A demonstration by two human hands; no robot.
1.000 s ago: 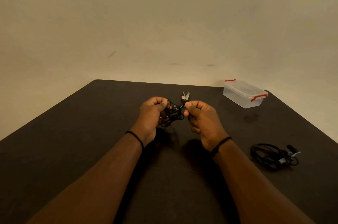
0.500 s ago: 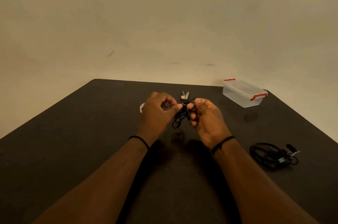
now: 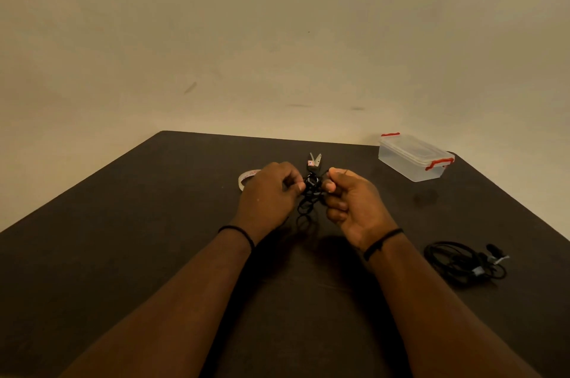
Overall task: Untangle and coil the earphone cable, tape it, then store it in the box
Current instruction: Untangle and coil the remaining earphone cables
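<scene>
Looking down from the head camera, we count two hands, two cable bundles, one box, one tape roll, one pair of scissors. Our left hand [image 3: 271, 192] and right hand [image 3: 351, 202] each pinch the tangled earphone cable [image 3: 308, 199], which hangs lengthwise downward between them above the dark table [image 3: 123, 254]. A second bundle [image 3: 462, 262] lies right; the lidded box [image 3: 415, 158] sits far right. The tape roll [image 3: 245, 178] and scissors [image 3: 314, 160] lie beyond our hands, before a beige wall [image 3: 277, 38].
</scene>
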